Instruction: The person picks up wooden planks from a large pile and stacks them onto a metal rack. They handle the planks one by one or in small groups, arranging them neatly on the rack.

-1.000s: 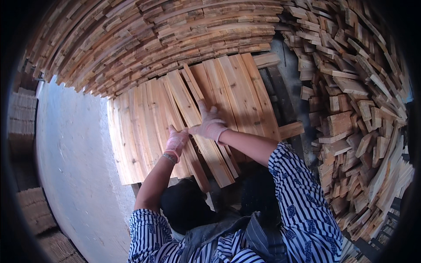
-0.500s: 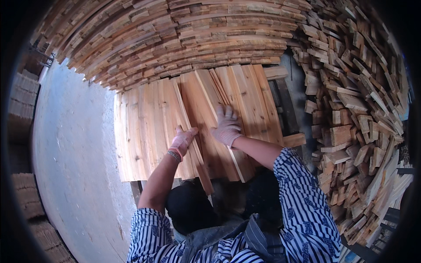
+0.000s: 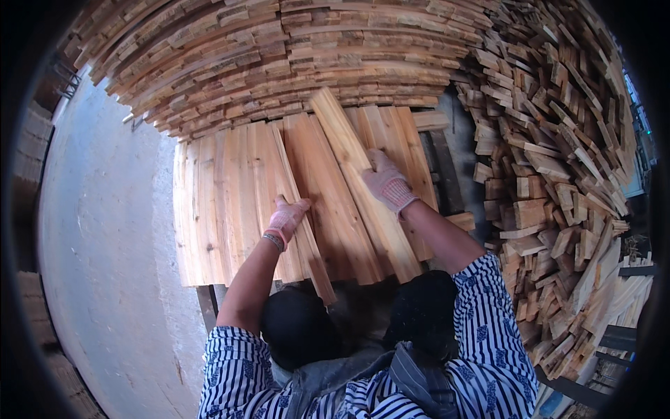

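Flat planks lie side by side in a layer (image 3: 209, 209) in front of me. My left hand (image 3: 287, 218), in a pale glove, grips a narrow plank (image 3: 314, 262) with the thumb across its edge. This plank stands slightly above its neighbours, and its near end sticks out past them. My right hand (image 3: 391, 185), gloved too, is closed on the right edge of a light yellowish plank (image 3: 349, 150). That plank slants over the layer, its far end raised against the stack behind; the fingers under it are hidden. Between both hands lie wider reddish planks (image 3: 331, 202).
Behind the layer rises a tall stack of boards (image 3: 279, 63). A loose heap of short wood pieces (image 3: 551, 160) fills the right side. Dark rails (image 3: 447, 164) show beside the layer. Grey floor (image 3: 105, 230) runs along the left, with bundled wood (image 3: 35, 300) at the far-left edge.
My right hand has moved right, from lying spread on the planks to gripping the yellowish plank, which has turned its broad face up and shifted right. My left hand has stayed almost in place.
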Demonstrator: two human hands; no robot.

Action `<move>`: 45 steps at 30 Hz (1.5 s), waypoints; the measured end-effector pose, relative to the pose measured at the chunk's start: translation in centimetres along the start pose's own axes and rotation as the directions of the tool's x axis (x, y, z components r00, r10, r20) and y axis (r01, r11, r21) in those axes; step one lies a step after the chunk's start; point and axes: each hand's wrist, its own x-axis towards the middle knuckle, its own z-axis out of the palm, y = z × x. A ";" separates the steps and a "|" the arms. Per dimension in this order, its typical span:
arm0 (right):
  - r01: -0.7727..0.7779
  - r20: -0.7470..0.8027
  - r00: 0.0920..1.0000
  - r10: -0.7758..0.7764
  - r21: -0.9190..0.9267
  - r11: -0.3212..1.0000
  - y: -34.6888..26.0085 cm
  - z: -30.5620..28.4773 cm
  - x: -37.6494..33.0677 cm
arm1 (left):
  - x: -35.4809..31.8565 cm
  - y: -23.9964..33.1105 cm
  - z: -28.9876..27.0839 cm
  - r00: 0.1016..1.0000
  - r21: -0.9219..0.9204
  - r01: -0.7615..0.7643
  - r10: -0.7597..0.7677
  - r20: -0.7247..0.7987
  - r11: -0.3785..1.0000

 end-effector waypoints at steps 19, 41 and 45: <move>-0.022 -0.020 1.000 0.012 -0.568 0.822 -5.5 7.1 -3.7 | -1.2 2.4 0.5 1.000 0.014 0.028 -0.028 -0.003 1.000; -0.075 0.167 0.979 0.121 -0.258 0.963 -3.5 8.0 -2.2 | 6.4 -5.3 -1.6 0.932 -0.008 -0.335 0.332 0.144 0.942; -0.059 0.156 0.988 0.013 0.292 0.955 1.6 1.2 -2.2 | 4.9 -2.4 0.3 0.998 -0.298 -0.020 0.034 0.044 0.954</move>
